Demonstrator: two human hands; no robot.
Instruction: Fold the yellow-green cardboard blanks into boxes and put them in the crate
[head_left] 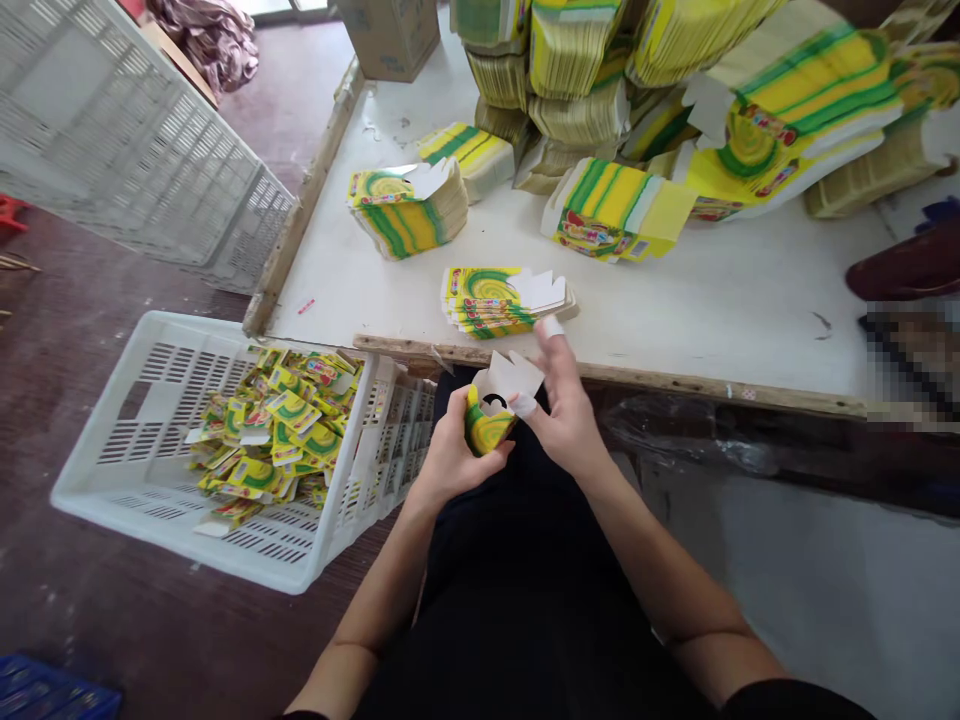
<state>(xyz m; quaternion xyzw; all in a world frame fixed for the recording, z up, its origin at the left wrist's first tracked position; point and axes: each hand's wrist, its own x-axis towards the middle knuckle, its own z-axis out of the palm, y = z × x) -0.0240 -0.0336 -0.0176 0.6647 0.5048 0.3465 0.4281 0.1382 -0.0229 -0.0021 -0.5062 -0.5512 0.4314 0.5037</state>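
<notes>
A small yellow-and-green carton (487, 428) is squeezed open into a box shape, its white end flaps standing up toward the table. My left hand (452, 455) grips it from the left, fingers on one side and thumb underneath. At the flaps, my right hand (566, 420) has thumb and forefinger spread apart, with white coverings on their tips. The right thumb touches or nearly touches a flap; the forefinger, slightly blurred, points toward a short stack of flat cartons (487, 300) at the table's front edge.
A white table (675, 320) with a wooden edge carries a larger carton stack (409, 215), a carton bundle (615, 210) and tall piles (577, 60) behind. To the left, a white crate (127, 490) holds many folded cartons. More crates (150, 150) and a cardboard box (390, 35) stand beyond.
</notes>
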